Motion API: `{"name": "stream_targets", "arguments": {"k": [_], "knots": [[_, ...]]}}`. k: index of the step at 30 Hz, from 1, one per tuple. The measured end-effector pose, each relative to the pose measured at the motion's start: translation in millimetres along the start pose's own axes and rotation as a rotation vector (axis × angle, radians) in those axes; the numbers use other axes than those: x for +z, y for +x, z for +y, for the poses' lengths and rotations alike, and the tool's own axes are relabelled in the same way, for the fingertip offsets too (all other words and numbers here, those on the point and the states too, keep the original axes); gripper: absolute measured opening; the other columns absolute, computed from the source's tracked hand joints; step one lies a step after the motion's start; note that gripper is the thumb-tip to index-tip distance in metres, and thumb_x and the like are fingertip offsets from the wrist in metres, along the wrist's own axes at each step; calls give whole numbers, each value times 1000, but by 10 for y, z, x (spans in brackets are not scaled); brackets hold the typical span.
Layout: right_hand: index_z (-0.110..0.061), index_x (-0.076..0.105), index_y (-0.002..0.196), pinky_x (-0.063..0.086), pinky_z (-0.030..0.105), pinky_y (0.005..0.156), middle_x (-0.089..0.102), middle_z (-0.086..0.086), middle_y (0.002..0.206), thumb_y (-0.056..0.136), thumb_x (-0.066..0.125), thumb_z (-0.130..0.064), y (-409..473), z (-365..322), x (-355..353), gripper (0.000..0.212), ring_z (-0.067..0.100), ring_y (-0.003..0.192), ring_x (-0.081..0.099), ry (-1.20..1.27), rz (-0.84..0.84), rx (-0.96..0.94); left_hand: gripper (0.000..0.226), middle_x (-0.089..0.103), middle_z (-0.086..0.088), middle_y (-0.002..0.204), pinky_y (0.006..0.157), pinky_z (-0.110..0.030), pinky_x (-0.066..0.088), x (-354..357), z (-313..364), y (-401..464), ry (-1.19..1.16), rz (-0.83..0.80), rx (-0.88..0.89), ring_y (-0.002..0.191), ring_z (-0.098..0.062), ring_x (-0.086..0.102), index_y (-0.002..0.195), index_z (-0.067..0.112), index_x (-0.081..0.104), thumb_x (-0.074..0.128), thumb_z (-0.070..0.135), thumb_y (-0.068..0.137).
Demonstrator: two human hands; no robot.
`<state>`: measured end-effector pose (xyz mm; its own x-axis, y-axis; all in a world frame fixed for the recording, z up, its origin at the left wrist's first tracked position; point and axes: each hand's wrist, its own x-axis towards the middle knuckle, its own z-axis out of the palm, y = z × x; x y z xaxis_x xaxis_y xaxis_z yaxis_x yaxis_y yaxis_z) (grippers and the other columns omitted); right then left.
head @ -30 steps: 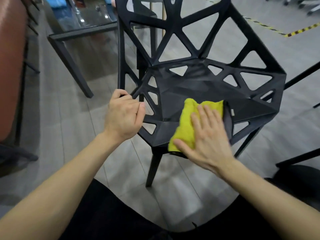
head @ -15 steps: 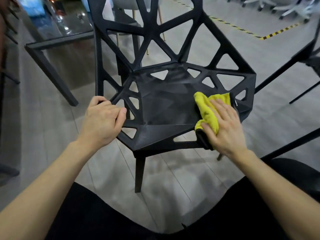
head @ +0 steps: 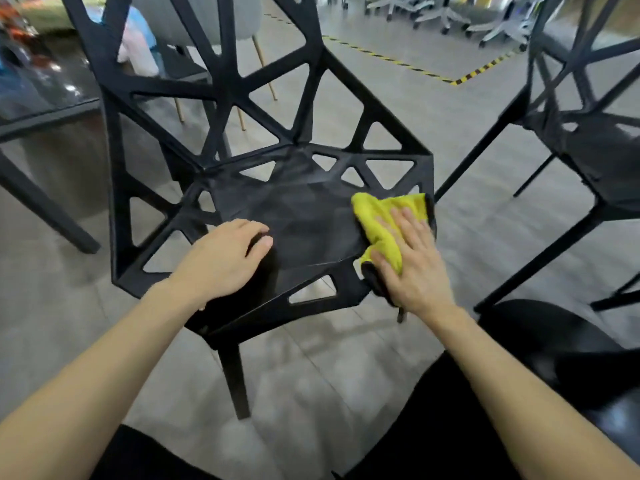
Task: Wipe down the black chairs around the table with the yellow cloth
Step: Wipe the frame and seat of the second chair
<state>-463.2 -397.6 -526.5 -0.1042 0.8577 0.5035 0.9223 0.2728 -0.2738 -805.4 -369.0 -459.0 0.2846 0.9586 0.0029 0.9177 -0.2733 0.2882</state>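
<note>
Nearest the camera, two bare forearms reach forward over dark clothing. The right hand point(head: 414, 258) lies flat on the yellow cloth point(head: 382, 221), its fingers point(head: 403, 225) straight and spread, pressing the cloth onto the right front corner of the black chair point(head: 304, 216) seat. The cloth bunches out beyond the fingertips and to their left, and a dark edge of it hangs below the heel of the hand, over the seat rim. The left hand point(head: 225, 261) rests on the front left part of the same seat, fingers loosely curled and thumb pointing toward the cloth; whether they grip the rim cannot be told. Bare seat lies between the two hands. Beyond the fingers rises the chair's open triangular backrest. Right of the right hand stands a second black chair point(head: 588, 140), apart from the first. Left of the left hand, farther off, is the glass-topped bench point(head: 41, 109). Farthest back, striped floor tape point(head: 464, 77) and office chair bases point(head: 443, 15).
</note>
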Motion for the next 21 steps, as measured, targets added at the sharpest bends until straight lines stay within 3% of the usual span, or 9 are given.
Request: {"name": "stream_targets", "arguments": {"k": [2, 5, 7, 9, 10, 13, 16, 18, 21], "knots": [[-25, 44, 162, 18, 56, 129, 27, 0, 174, 107, 33, -67, 181, 194, -11, 70, 19, 164, 8, 70, 23, 260, 59, 46, 8, 165, 121, -50, 41, -1, 6, 130, 90, -115, 31, 155, -19, 38, 156, 36, 51, 41, 65, 105], [-25, 49, 159, 10, 59, 130, 23, 0, 175, 106, 44, -61, 33, -385, 159, 64, 20, 165, 5, 166, 121, 397, 68, 34, 7, 173, 129, -46, 29, -50, 36, 356, 78, -280, 88, 160, -21, 29, 163, 44, 40, 58, 65, 101], [-24, 45, 161, 8, 61, 131, 21, 3, 176, 103, 57, -51, -348, -1046, 256, 65, 25, 165, 8, 169, 103, 264, 79, 39, 6, 170, 130, -45, 29, -106, 19, 503, 67, -392, 90, 156, -23, 35, 162, 46, 40, 62, 76, 93], [-28, 38, 164, 12, 61, 130, 17, 4, 177, 99, 65, -49, -649, -1503, 267, 74, 27, 165, 8, 147, 3, 52, 98, 50, 5, 160, 126, -47, 35, -125, -38, 612, 94, -427, 108, 148, -24, 45, 157, 51, 45, 55, 96, 71], [-30, 36, 165, 14, 60, 130, 16, 3, 177, 99, 65, -50, -720, -1568, 259, 74, 26, 165, 8, 135, -28, -14, 101, 52, 4, 155, 124, -48, 38, -114, -61, 652, 102, -437, 118, 145, -25, 49, 155, 53, 48, 51, 96, 64], [-33, 39, 163, 16, 57, 130, 19, 3, 176, 102, 61, -55, -613, -1210, 224, 69, 25, 165, 10, 128, -21, -65, 91, 52, 6, 146, 119, -49, 42, -89, -65, 669, 90, -444, 124, 138, -22, 52, 151, 57, 48, 50, 92, 67], [-33, 41, 162, 12, 57, 131, 16, 2, 177, 105, 48, -62, -168, -456, 200, 65, 22, 165, 5, 90, 59, 202, 69, 46, 10, 150, 120, -45, 40, -108, -28, 648, 105, -455, 97, 141, -20, 47, 153, 55, 45, 66, 73, 90], [-35, 42, 162, 13, 56, 130, 11, -1, 178, 105, 37, -69, 181, 51, 143, 67, 19, 165, 2, 110, 69, 390, 65, 44, 11, 153, 118, -42, 39, -113, -14, 647, 105, -461, 99, 142, -20, 44, 154, 54, 44, 67, 66, 94], [-45, 37, 161, 24, 54, 128, 3, -16, 177, 105, 38, -70, 372, 264, 93, 62, 16, 163, 9, 277, 68, 551, 64, 43, 11, 153, 117, -41, 39, -115, 10, 638, 104, -462, 99, 142, -19, 43, 153, 54, 44, 68, 64, 95]]}}
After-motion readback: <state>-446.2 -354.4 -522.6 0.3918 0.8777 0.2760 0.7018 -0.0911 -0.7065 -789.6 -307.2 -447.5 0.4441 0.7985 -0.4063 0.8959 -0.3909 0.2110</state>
